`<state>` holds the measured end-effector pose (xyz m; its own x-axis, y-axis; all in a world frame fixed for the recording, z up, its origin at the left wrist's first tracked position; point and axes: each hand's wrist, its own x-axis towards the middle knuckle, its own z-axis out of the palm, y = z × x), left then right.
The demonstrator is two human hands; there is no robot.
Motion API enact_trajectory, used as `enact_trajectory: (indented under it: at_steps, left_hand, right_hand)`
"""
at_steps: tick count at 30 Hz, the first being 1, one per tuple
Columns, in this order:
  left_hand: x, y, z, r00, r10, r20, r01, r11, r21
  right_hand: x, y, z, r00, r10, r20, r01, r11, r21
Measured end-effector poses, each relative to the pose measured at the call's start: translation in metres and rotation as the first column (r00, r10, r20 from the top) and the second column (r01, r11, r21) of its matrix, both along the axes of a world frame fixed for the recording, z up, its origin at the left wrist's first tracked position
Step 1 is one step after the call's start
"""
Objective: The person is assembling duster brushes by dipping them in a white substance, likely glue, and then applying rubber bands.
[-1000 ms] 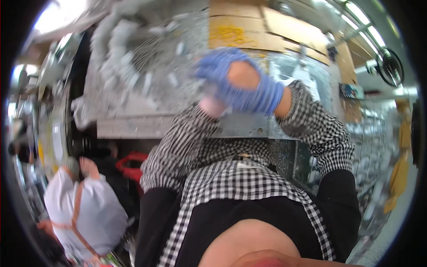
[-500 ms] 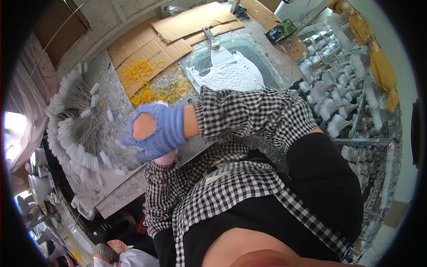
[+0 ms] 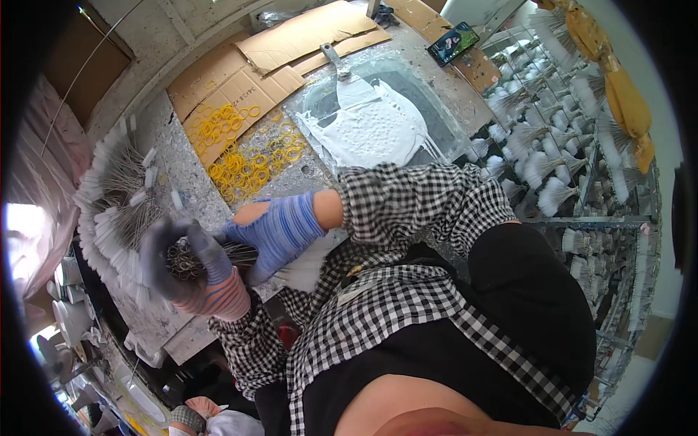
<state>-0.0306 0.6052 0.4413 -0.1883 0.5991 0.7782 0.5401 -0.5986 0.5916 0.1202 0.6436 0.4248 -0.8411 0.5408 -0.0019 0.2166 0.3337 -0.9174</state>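
My left hand, in a grey-coated glove with a pink-striped cuff, curls its fingers round the looped wire ends of a bundle of white-bristled wire brushes. My right hand, in a blue striped glove with a hole at the back, grips the same bundle round its wire stems. The white bristle ends point right, toward my apron. Beyond my left hand, many more such brushes lie fanned in an arc on the speckled table. Yellow rubber bands lie scattered past my right hand.
Flattened cardboard covers the far table. A scraper rests in thick white paste on a grey slab. A phone lies at the far right. Racks of bundled brushes stand on the right. Another person's hand shows at lower left.
My left hand, mostly hidden under the right one before, has come out to the left round the wire ends. My right hand has shifted right and lower, and the brush bundle now shows.
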Motion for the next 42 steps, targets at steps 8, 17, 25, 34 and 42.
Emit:
enact_trajectory:
  at_steps: [8,17,25,34,42]
  left_hand:
    - [-0.026,0.014,-0.081,0.907,-0.014,-0.421,0.015,1.0,-0.002]
    - [0.014,0.071,-0.062,0.895,-0.241,-0.374,0.247,0.968,-0.033]
    - [-0.011,-0.03,-0.071,0.567,-0.533,-0.628,0.471,0.835,-0.284]
    - [0.007,0.024,-0.075,0.951,-0.218,-0.221,0.236,0.97,0.058]
    - [0.047,0.047,-0.025,0.768,-0.474,-0.431,0.414,0.88,-0.23]
  right_hand:
    - [-0.014,-0.003,-0.099,0.923,-0.365,0.12,0.269,0.837,0.476]
    - [-0.018,0.04,-0.146,0.84,-0.503,-0.201,0.541,0.75,0.381]
    - [0.013,-0.041,-0.132,0.768,-0.387,-0.511,0.633,0.582,0.51]
    - [0.0,-0.024,-0.121,0.866,-0.489,-0.104,0.494,0.802,0.336]
    - [-0.006,-0.003,-0.153,0.715,-0.526,-0.461,0.681,0.674,0.286]
